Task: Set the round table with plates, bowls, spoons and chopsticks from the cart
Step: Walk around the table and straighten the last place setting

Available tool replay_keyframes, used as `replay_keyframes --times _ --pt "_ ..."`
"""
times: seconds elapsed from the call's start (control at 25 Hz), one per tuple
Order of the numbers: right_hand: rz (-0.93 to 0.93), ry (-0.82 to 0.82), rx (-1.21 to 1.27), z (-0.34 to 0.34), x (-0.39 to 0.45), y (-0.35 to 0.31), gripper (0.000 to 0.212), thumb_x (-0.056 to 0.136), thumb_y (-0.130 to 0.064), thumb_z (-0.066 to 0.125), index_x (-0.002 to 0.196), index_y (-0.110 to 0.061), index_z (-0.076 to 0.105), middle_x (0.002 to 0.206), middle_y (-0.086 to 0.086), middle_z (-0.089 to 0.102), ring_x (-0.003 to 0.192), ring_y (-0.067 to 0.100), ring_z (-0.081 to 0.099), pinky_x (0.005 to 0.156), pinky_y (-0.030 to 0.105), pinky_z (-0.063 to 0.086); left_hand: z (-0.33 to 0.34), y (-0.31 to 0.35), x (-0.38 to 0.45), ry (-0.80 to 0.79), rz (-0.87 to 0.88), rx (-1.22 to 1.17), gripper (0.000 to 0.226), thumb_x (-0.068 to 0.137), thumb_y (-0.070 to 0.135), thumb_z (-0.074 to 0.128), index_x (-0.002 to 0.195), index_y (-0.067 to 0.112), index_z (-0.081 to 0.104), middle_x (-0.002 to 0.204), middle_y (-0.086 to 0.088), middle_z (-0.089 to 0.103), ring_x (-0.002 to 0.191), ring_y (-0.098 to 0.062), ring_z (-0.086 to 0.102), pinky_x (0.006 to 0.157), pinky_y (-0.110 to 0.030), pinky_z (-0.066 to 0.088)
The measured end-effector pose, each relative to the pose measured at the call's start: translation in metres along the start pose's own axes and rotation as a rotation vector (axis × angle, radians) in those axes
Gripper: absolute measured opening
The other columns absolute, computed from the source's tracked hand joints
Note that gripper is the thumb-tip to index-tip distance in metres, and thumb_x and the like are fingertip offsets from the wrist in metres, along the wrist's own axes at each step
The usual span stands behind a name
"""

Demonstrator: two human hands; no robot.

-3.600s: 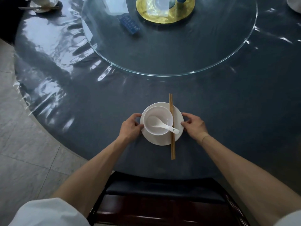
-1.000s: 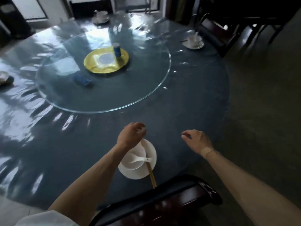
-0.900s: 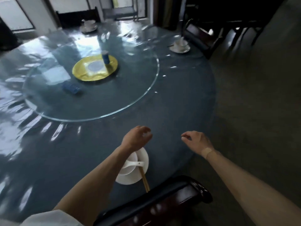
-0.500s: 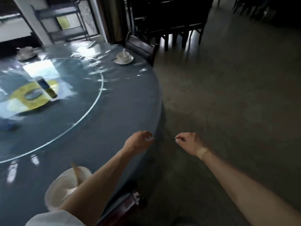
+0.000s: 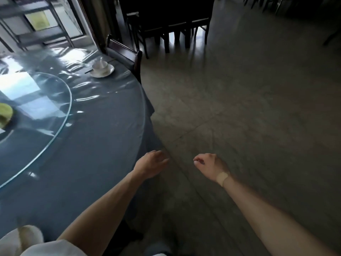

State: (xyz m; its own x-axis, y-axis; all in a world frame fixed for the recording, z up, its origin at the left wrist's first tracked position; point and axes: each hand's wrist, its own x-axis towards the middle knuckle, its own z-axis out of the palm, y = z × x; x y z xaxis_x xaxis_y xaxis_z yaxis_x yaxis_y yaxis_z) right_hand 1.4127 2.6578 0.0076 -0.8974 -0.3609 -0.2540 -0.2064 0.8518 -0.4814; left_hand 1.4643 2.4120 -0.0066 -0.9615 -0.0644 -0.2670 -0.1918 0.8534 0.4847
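Observation:
The round table (image 5: pixel 96 145), under a dark blue cloth and clear plastic, fills the left half of the view. A white plate with a bowl and spoon (image 5: pixel 102 69) stands at its far edge, with chopsticks beside it. A blurred white place setting (image 5: pixel 20 237) peeks in at the bottom left corner. My left hand (image 5: pixel 151 163) hovers at the table's right edge, fingers loosely curled, holding nothing. My right hand (image 5: pixel 209 166) hangs over the floor, fingers half curled and empty. No cart is in view.
A glass turntable (image 5: pixel 46 115) covers the table's middle, with a yellow disc (image 5: pixel 4 115) at the left edge. A dark wooden chair (image 5: pixel 125 52) stands behind the far setting. More dark chairs (image 5: pixel 171 24) stand at the back. Grey tiled floor (image 5: pixel 249 108) spreads to the right.
My view has swung right, away from the place setting I was holding. Both hands have let go of the plate and now hover empty past the table's edge.

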Motion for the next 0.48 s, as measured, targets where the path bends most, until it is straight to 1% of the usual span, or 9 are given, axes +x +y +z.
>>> replay_keyframes --times 0.12,0.24,0.36,0.48 --pt "-0.024 -0.030 -0.023 -0.009 0.037 0.004 0.025 0.091 -0.037 0.055 0.108 -0.027 0.071 0.109 -0.003 0.071 0.100 0.018 0.065 0.085 0.033 0.053 -0.001 0.000 0.036 -0.020 -0.015 -0.021 0.033 0.090 0.055 0.053 0.108 0.031 0.066 0.109 0.004 0.064 0.101 -0.017 0.061 0.085 -0.037 0.052" --pt "-0.038 -0.054 -0.038 -0.016 0.087 0.004 0.027 0.092 -0.038 0.054 0.110 -0.027 0.070 0.110 -0.003 0.070 0.099 0.017 0.065 0.084 0.033 0.054 -0.008 -0.005 0.083 -0.033 -0.009 -0.024 0.032 0.092 0.052 0.053 0.114 0.032 0.065 0.113 0.004 0.064 0.105 -0.017 0.060 0.086 -0.034 0.051" --pt "-0.041 -0.078 -0.050 -0.023 0.144 -0.002 0.027 0.092 -0.037 0.054 0.111 -0.025 0.070 0.110 -0.001 0.069 0.099 0.017 0.065 0.085 0.034 0.054 -0.024 -0.011 0.136 -0.042 0.003 -0.026 0.030 0.093 0.050 0.052 0.112 0.031 0.065 0.113 0.003 0.064 0.105 -0.018 0.061 0.085 -0.035 0.051" --pt "-0.029 -0.085 -0.059 -0.035 0.207 -0.014 0.028 0.092 -0.036 0.055 0.111 -0.023 0.070 0.110 0.001 0.069 0.099 0.018 0.065 0.085 0.033 0.053 -0.046 -0.021 0.193 -0.065 0.019 -0.018 0.029 0.093 0.048 0.052 0.111 0.030 0.065 0.113 0.003 0.063 0.105 -0.018 0.061 0.085 -0.036 0.052"
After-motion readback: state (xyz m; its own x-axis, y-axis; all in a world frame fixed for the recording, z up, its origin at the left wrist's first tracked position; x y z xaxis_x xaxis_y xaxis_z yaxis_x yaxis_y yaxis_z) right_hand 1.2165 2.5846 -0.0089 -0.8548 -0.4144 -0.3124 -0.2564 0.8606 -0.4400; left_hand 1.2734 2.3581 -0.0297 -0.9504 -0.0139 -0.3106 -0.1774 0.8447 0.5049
